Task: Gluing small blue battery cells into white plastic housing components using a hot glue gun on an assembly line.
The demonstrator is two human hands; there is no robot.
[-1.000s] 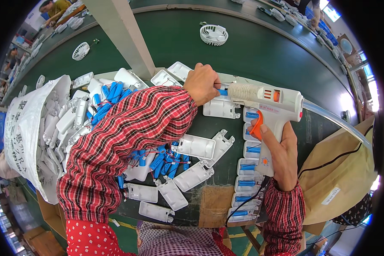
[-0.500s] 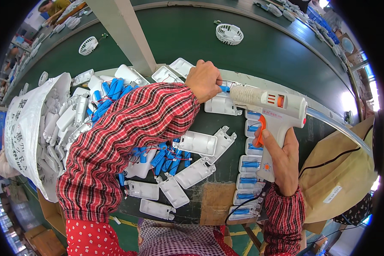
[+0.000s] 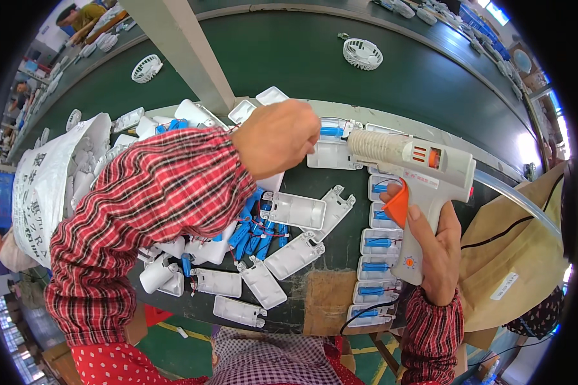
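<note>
My right hand (image 3: 435,247) grips a white hot glue gun (image 3: 430,176), a finger at its orange trigger (image 3: 397,205). The ribbed, pale nozzle end points left, close to a white plastic shell (image 3: 334,155) and a blue battery cell (image 3: 331,131). My left hand (image 3: 279,138) hovers left of that cell, slightly blurred, fingers curled and tips hidden. Whether it holds anything cannot be seen. Below it lie loose blue cells (image 3: 253,234) with thin wires and several white shells (image 3: 295,212). A column of shells with cells (image 3: 380,242) runs beside the gun.
At the left stands a white sack (image 3: 42,186) of plastic parts. A grey post (image 3: 180,51) rises behind the table. Beyond it, a green conveyor belt (image 3: 270,58) carries white round grilles (image 3: 363,54). A tan bag (image 3: 514,237) and a clear hose (image 3: 520,196) are at the right.
My left hand has drawn back leftward from the blue cell near the nozzle. The orange trigger stands farther out from the glue gun's handle. The view has shifted slightly.
</note>
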